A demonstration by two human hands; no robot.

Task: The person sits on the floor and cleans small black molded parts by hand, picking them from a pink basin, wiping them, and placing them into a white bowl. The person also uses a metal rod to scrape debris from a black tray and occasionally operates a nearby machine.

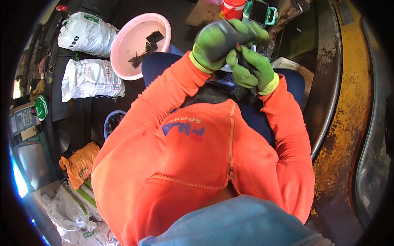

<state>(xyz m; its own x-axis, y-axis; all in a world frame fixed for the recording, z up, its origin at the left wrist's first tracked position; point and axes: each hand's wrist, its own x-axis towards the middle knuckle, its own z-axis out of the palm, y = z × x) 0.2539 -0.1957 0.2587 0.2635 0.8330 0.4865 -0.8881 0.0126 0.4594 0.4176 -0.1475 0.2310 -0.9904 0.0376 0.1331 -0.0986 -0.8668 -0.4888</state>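
Both hands wear green work gloves and meet above my lap. My left hand (219,43) has its gloved fingers curled over toward the right, slightly blurred; what they grip is hidden. Just below it, my right hand (255,67) pinches a small dark piece (243,60) between thumb and fingers. A tiny reddish tip shows where the two gloves meet. Under the hands, part of a blue perforated basket (226,78) is visible. To the left stands a pink basin (120,53) with several dark, flat, angular pieces (148,47) in it.
White printed sacks (88,35) lie at the far left, an orange bag (81,164) below them. A blue tub (113,123) with dark contents sits beside my left elbow. A red container (233,9) stands ahead. On the right runs a rusty yellow metal edge (338,139).
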